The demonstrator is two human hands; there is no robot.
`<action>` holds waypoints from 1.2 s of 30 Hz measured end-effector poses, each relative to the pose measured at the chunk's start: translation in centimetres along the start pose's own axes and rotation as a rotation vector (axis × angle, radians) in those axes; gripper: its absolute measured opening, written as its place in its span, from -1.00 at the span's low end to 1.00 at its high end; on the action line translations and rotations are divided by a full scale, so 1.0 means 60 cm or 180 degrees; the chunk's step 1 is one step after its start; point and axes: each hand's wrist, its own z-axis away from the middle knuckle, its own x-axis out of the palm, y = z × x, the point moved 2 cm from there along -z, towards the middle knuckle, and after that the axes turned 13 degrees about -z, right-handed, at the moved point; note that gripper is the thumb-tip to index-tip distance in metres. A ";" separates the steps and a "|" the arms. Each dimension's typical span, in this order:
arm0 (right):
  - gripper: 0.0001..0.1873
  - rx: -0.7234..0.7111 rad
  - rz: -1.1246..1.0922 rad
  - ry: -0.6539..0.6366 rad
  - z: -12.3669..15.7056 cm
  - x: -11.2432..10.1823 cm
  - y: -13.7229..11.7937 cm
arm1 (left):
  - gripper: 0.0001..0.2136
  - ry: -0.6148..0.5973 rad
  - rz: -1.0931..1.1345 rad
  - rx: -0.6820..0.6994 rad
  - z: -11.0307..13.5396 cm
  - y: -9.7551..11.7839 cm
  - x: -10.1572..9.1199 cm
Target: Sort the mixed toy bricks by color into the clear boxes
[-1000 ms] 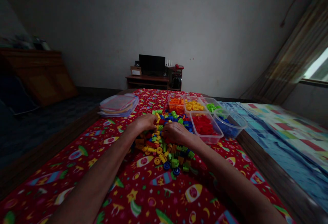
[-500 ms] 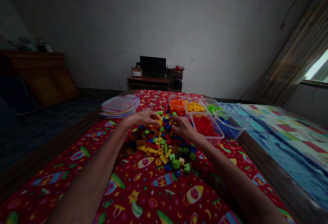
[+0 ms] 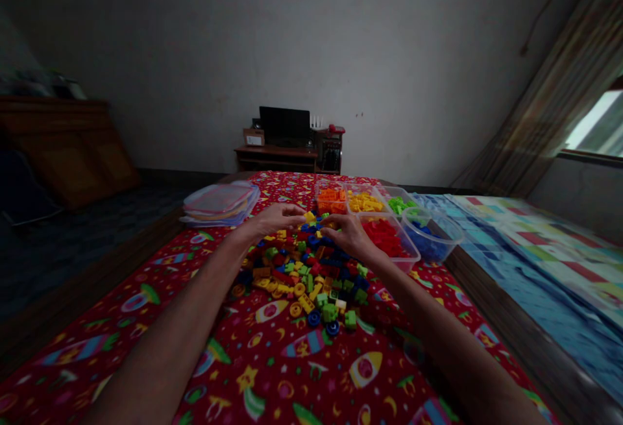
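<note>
My left hand (image 3: 281,216) is over the far side of a pile of mixed toy building bricks (image 3: 302,276), its fingers pinched at a yellow brick (image 3: 309,217). Facing it, my right hand (image 3: 346,233) has its thumb and fingers bent toward each other above the same pile. Whatever may lie between those fingertips is too small to make out. Red, blue, green, yellow and orange bricks make up the pile, with a few round wheel-like pieces at its near edge.
Right of the pile stand clear tubs of orange bricks (image 3: 331,200), yellow bricks (image 3: 365,202), green bricks (image 3: 401,206), red bricks (image 3: 384,237) and blue bricks (image 3: 429,237). Stacked lids (image 3: 219,202) lie at the left. A patterned red cloth (image 3: 272,360) covers the table.
My left hand has risen slightly with the yellow brick at its fingertips. The right hand stays close to its place over the pile. The whole view has shifted a little.
</note>
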 end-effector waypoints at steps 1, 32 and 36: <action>-0.76 0.0071 -0.0076 -0.0019 -0.001 -0.001 0.001 | -0.49 0.0059 0.0123 -0.0084 -0.003 -0.001 0.004; -0.81 0.0558 0.0279 0.0425 -0.023 -0.147 0.088 | -0.55 0.1062 -0.0424 0.0049 -0.044 -0.056 -0.004; -0.78 0.0662 0.0500 0.0346 -0.041 -0.176 0.099 | -0.55 0.0996 -0.0406 -0.0033 -0.041 -0.054 0.000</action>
